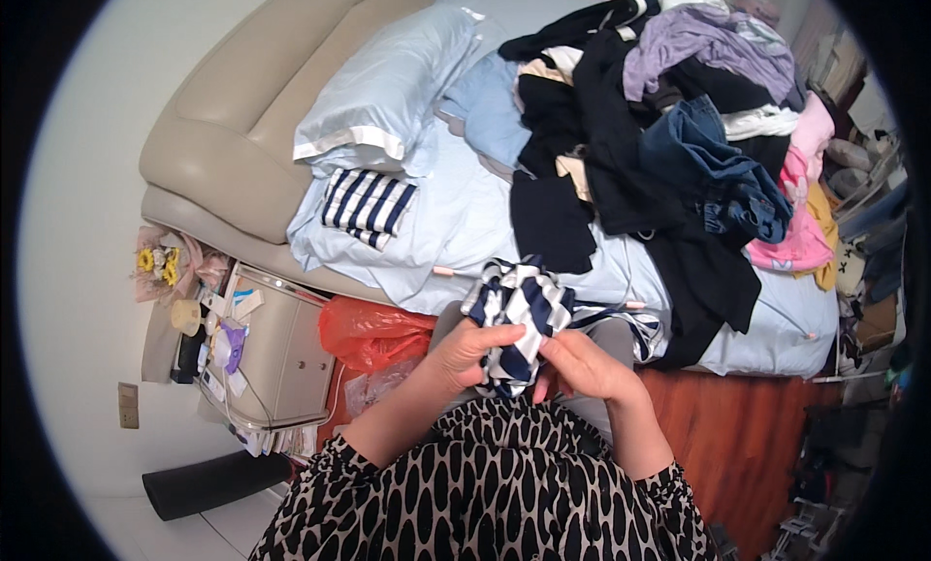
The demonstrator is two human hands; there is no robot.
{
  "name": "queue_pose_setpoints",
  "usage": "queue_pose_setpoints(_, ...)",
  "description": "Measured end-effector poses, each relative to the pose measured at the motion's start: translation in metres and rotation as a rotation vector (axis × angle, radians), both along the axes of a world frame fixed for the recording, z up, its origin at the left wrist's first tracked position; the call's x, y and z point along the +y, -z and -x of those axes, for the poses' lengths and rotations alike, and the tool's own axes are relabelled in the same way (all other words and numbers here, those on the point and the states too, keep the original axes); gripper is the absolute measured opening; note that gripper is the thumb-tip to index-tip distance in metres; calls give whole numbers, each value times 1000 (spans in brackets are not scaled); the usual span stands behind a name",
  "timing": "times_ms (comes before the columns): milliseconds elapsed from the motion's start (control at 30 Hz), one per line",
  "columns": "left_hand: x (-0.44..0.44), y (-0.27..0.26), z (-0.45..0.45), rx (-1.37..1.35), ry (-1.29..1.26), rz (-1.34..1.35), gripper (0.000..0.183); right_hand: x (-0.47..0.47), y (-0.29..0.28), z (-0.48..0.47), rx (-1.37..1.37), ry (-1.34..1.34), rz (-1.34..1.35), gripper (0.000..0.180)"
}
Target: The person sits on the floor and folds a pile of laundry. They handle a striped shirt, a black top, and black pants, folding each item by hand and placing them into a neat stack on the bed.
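Above my lap, a bunched navy-and-white striped satiny garment (513, 292) is held between both hands. My left hand (473, 350) grips its left side, the thumb lying across the cloth. On the other side my right hand (585, 364) pinches the fabric between thumb and fingers; some of those fingers are hidden behind it. A striped length of similar cloth (644, 332) trails to the right along the bed edge; whether it is the same piece I cannot tell. Beside the pillow lies a folded navy-and-white striped garment (369, 204).
A light blue sheet (451, 226) covers the bed, with a pillow (393, 88) by the beige headboard (218, 139). Heaped clothes include black trousers (625, 139), jeans (713, 168) and a purple top (713, 41). At left stand a nightstand (280, 350) and red plastic bag (374, 335).
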State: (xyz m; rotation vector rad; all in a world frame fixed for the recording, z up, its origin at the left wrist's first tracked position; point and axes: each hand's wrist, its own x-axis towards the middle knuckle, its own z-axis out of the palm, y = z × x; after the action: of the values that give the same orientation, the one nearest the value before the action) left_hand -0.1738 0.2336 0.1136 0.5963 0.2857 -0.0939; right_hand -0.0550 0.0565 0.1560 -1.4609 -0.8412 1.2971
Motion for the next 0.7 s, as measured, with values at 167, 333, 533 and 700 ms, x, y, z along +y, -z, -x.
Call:
queue_pose_setpoints(167,-23,-2,-9,-47,116,-189,45,9,71,3,442,365,-44,22)
queue_pose_setpoints(333,-24,-12,-9,-156,68,-454,40,11,69,0,730,431,-247,32)
queue_pose_setpoints(533,-13,-7,-2,-180,127,-655,47,9,83,4,732,321,-100,34)
queue_pose_setpoints(700,12,-26,6,12,-88,-418,41,10,56,-10,389,374,-201,25)
